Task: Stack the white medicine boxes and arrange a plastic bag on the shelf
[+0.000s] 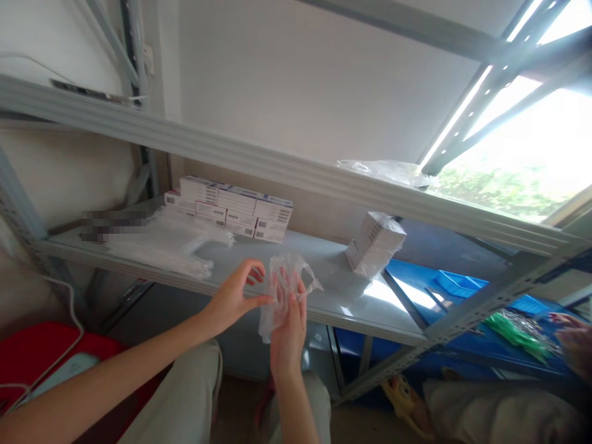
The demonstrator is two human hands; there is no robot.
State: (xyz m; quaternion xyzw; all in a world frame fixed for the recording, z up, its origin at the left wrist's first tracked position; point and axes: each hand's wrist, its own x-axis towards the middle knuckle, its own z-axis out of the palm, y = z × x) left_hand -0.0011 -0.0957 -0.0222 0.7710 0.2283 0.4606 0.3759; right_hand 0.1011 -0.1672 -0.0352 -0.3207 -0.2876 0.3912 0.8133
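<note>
A clear, crumpled plastic bag (267, 324) is held up in front of the shelf edge. My right hand (289, 336) grips it from below, its fingers showing through the thin film. Just to the left is my left hand (235, 296), its fingers curved and apart from the thumb. That thumb tip reaches the bag's left edge; whether it presses on the film I cannot tell. Behind my left hand, a flat pile of clear plastic bags (161, 243) lies on the grey shelf (319, 250).
White printed boxes (238, 209) stand stacked at the shelf's back. A plastic-wrapped box bundle (375, 243) sits to the right. Overhead runs a metal shelf beam (231, 148). At far right, another person's hand (573, 339) is near green items (513, 336) on a blue surface.
</note>
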